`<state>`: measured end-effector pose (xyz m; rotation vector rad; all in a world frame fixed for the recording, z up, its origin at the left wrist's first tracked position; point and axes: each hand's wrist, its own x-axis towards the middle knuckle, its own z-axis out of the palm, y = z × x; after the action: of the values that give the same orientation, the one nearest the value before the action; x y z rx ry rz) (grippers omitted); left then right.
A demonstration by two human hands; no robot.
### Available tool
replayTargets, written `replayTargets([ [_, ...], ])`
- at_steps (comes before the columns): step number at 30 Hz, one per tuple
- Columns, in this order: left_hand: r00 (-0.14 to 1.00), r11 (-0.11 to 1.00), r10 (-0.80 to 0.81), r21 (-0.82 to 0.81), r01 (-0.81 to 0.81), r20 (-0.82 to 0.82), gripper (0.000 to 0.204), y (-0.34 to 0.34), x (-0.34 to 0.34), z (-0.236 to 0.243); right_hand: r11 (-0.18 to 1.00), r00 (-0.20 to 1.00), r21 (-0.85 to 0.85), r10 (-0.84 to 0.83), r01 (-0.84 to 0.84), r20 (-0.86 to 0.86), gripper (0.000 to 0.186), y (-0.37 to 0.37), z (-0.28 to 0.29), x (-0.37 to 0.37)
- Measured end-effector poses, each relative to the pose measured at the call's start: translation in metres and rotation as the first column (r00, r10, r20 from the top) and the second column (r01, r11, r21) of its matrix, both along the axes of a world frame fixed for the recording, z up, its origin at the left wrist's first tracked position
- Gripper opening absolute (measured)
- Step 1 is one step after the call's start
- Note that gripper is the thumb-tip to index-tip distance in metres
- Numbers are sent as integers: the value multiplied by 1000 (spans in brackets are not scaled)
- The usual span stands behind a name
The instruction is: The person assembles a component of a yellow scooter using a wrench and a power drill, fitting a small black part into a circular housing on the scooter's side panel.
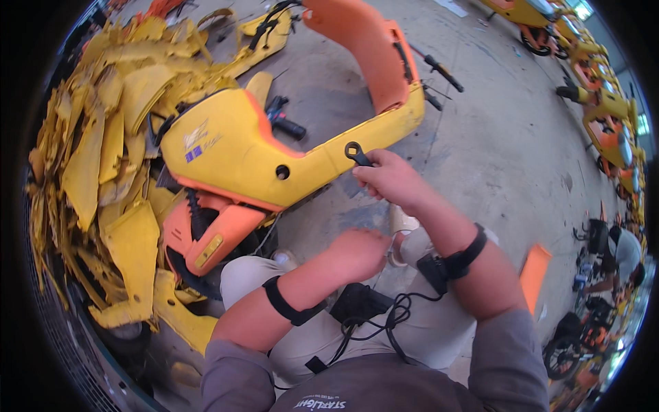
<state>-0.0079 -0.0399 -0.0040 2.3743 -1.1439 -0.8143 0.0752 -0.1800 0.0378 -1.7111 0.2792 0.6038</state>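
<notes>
My right hand (pixel 392 180) is closed around a short black ring wrench (pixel 355 154). The wrench's ring end sticks out over the lower edge of a yellow and orange scooter body (pixel 237 161). That body lies tipped on the floor in front of me, with a dark round hole (pixel 282 172) in its side panel. My left hand (pixel 362 251) is curled closed near my knees, apart from the scooter. A thin pale loop shows beside its fingers; whether the hand holds anything is hidden.
Broken yellow panels (pixel 123 130) are heaped at the left, against the scooter. A handlebar grip (pixel 445 72) juts out at the far side. An orange panel (pixel 534 278) lies at my right. Scooters (pixel 607 130) line the right, where another person (pixel 625 254) bends down. Black cables (pixel 395 316) cross my lap.
</notes>
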Motion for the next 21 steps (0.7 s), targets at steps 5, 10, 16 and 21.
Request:
replayTargets([
  [5, 998, 998, -42, 40, 44, -54, 31, 10, -9, -4, 737, 825, -580, 535, -349, 184, 34, 10, -27, 13],
  [10, 998, 999, 29, 35, -27, -48, 31, 13, 11, -5, 590, 731, -686, 671, -426, 122, 29, 29, -37, 24],
  [16, 1000, 999, 25, -28, -25, 14, 31, 22, 19, -4, 518, 679, -711, 730, -476, 78, 25, 46, -39, 30],
  [21, 998, 998, 54, 24, -55, 19, 32, 27, 24, -8, 485, 670, -740, 740, -467, 62, 24, 45, -33, 26],
])
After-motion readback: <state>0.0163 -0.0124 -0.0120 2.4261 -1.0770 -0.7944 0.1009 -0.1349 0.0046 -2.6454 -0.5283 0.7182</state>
